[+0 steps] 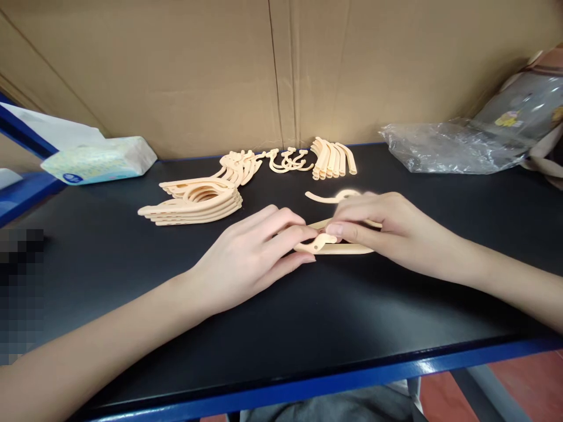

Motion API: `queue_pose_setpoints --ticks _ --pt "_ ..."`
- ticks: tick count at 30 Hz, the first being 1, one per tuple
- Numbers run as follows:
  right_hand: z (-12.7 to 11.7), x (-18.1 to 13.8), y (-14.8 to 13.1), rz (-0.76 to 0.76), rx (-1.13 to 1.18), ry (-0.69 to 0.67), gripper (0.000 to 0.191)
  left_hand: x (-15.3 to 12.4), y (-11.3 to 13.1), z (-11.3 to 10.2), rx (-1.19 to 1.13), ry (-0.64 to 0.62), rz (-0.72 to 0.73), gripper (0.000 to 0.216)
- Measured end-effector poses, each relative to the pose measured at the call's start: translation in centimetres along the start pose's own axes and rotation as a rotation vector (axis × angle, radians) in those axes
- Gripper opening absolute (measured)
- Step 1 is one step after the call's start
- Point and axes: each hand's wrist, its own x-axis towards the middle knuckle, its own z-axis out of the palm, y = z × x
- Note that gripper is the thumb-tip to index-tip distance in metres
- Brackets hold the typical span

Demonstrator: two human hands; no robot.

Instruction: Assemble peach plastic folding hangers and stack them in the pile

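Over the middle of the table, a cream plastic clothes hanger [345,249] lies between both hands. My left hand [253,255] grips its left end, fingertips closed around the jointed part. My right hand [373,225] pinches the same joint from the other side, thumb on a small flap with a hole beside it. A curved cream hook [319,198] sticks out beyond the right fingers; whether it is joined to the hanger is hidden. Fingers also cover part of the joint.
Stacked folded hangers [193,205] lie left, with more curved cream parts [240,167] behind. Loose hooks [288,164] and a row of curved arms [333,159] sit at the back. Tissue pack [103,161] is left; clear plastic bag [453,146] right. Cardboard [197,76] rises behind.
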Motion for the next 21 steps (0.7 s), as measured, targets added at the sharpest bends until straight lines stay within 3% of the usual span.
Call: queue_pose_setpoints --ticks 8,15,21 --pt "-0.1 -1.1 0.0 -0.253 -0.534 -0.061 0.027 0.0 -0.6 -0.2 -0.053 0.022 -0.098 0.023" --pt "0.5 -1.4 -0.8 -0.300 -0.517 -0.124 0.022 0.0 -0.2 -0.6 -0.053 0.012 -0.158 0.022" --pt "1.1 -1.4 -1.2 -0.408 -0.687 -0.036 0.024 0.2 -0.2 -0.6 -0.078 -0.013 -0.240 0.019"
